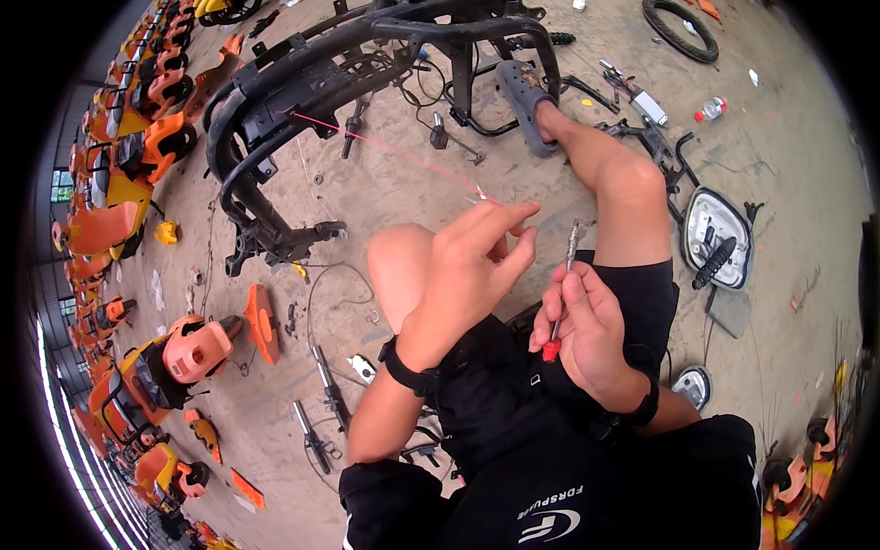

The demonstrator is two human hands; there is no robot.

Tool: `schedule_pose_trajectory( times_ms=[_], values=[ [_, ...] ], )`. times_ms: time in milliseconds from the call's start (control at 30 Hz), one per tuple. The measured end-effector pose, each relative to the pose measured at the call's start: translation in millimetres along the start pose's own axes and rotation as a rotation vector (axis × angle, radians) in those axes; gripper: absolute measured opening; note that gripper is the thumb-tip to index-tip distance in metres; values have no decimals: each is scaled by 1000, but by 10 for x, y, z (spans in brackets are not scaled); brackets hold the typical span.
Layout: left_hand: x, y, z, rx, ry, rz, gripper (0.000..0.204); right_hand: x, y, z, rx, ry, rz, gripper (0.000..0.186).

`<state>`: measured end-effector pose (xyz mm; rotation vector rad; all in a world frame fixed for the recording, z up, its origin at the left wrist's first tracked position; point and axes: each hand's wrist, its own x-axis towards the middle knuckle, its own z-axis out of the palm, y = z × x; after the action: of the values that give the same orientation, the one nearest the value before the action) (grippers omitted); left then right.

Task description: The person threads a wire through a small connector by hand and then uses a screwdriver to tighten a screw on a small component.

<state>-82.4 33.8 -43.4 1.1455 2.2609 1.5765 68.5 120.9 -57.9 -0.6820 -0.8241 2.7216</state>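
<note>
My right hand (pixel 587 325) grips a slim metal rod (pixel 571 249) between thumb and fingers. Its upper end looks ridged or twisted, and its lower end is red; the exact kind is unclear. To its left, my left hand (pixel 477 266) is raised with curled fingers, the thumb and index tips slightly apart. A taut, thin red wire (pixel 385 149) runs from the black vehicle frame (pixel 247 124) to this hand, where its end is hidden by the fingers. A small shiny piece (pixel 480 193) shows beside the knuckles. The frame lies on the floor beyond my knees.
Shock absorbers (pixel 328 390) and cables lie at left, near an orange panel (pixel 261 323). Rows of orange and yellow scooters (pixel 110 229) line the left side. On the right are a white-rimmed shell (pixel 718 238), a bottle (pixel 710 109) and a tyre (pixel 680 29).
</note>
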Motion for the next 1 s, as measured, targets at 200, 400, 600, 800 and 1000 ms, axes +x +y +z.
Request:
schedule_pose_trajectory(
  times_ms=[200, 400, 600, 800, 1000],
  values=[
    [56, 83, -9, 55, 46, -38, 19, -22, -37, 34, -52, 20, 16, 22],
    [102, 151, -41, 208, 50, -43, 14, -35, -18, -1, -27, -17, 10, 21],
    [100, 127, 79, 269, 132, 11, 9, -7, 2, -26, 11, -2, 9, 21],
    [47, 91, 21, 309, 219, -49, 10, -19, -14, -14, -20, 2, 9, 18],
    [44, 192, -142, 301, 124, 174, 17, -56, -11, 5, -59, -17, -1, 18]
  ],
)
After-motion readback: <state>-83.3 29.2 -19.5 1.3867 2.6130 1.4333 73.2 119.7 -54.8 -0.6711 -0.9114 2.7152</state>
